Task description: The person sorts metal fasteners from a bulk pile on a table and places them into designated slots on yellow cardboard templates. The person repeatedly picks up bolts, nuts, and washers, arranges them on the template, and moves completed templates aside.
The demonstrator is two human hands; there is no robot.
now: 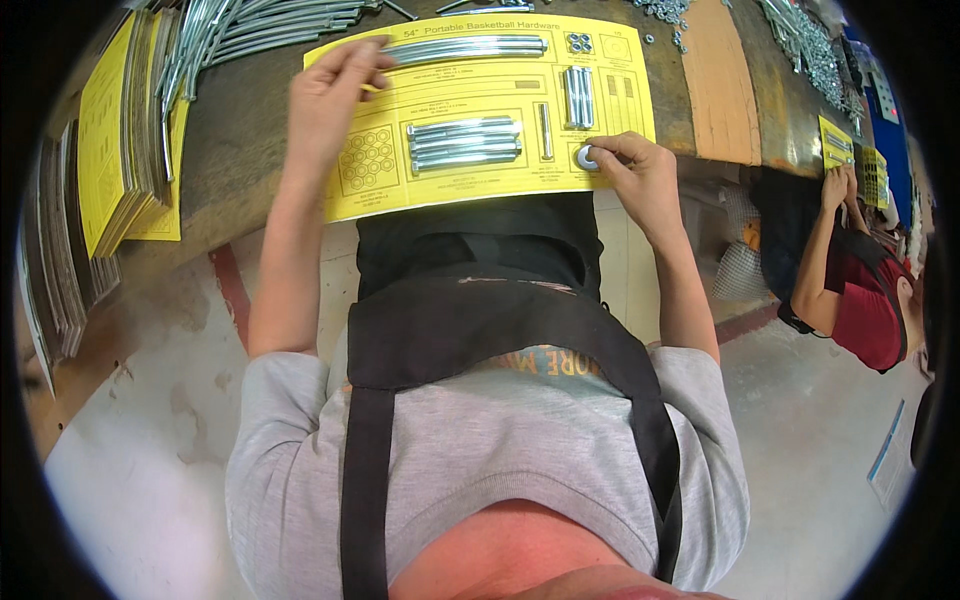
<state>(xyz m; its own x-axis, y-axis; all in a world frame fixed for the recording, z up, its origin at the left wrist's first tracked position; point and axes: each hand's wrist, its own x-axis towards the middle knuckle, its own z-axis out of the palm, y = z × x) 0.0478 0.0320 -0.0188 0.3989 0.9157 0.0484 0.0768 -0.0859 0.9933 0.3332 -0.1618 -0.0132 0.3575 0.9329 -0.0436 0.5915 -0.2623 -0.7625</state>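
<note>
view: head-worn fisheye | facing: down | range: close over chest (510, 430), workbench (245, 150)

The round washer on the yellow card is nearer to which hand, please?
Right. The right hand is at the washer, touching or almost touching it; the left hand is at the upper left of the card, by the long rods.

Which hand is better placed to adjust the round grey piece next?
Probably the right hand: it is at the round grey piece. The left hand is across the yellow card, by the left end of the long bolts.
</note>
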